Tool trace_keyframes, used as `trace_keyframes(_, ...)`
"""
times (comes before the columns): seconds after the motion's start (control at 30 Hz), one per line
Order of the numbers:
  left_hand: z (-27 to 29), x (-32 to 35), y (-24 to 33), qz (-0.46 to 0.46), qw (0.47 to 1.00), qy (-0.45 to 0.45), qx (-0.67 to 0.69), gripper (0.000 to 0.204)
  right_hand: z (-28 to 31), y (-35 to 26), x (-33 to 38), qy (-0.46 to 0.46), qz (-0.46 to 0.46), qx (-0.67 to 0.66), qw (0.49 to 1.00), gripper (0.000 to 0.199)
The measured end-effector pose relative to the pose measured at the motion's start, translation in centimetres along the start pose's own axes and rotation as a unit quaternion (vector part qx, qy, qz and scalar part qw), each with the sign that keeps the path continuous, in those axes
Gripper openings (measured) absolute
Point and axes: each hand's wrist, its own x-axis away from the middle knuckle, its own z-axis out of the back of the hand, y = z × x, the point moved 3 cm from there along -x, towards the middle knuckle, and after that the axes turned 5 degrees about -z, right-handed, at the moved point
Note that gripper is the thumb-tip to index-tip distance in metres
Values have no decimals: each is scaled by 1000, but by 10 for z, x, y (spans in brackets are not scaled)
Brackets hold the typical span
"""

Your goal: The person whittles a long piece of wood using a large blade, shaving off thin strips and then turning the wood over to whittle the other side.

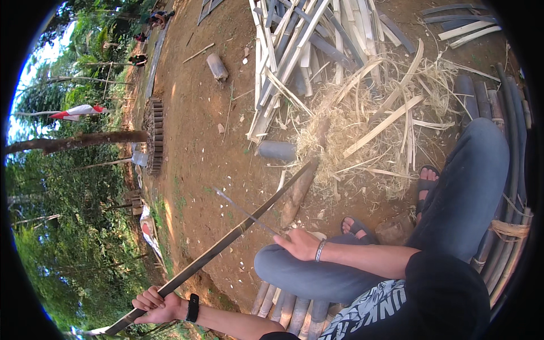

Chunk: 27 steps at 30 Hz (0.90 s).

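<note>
My left hand point(156, 305), with a dark band on its wrist, is wrapped round a long split bamboo strip point(209, 255) near its lower-left end. The strip slants up to the right, and its far end reaches a piece of wood point(297, 195) lying on the ground. Above my knee, my right hand point(300, 245) is closed round the handle of a long thin knife point(235, 205); the fingers hide the handle. The blade points up and left, crossing the strip near its middle. Whether the edge touches the strip I cannot tell.
Curly bamboo shavings point(374, 130) lie beyond my feet, below a heap of split bamboo strips point(317, 39). A short bamboo piece point(277, 150) lies beside them. I sit on a bamboo bench point(297, 314). Bundled bamboo poles point(510, 198) are at right; a flag point(79, 112) hangs far left.
</note>
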Motion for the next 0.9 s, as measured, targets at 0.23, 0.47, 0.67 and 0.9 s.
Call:
trace_keyframes(0.23, -12, -6, -2, 7, 1000, -6, 7, 59, 27, 39, -20, 23, -51, -13, 998, 78)
trace_keyframes(0.47, -13, -3, 0, 6, 999, -31, 16, 61, 19, 20, -11, 32, -25, -20, 999, 78)
trace_keyframes(0.67, -9, -7, -1, 13, 1000, -19, 10, 62, 60, 88, -43, 71, -122, -38, 989, 78)
trace_keyframes(0.9, -12, -7, -1, 22, 998, -51, 19, 64, 34, 63, -32, 58, -26, 44, 997, 75)
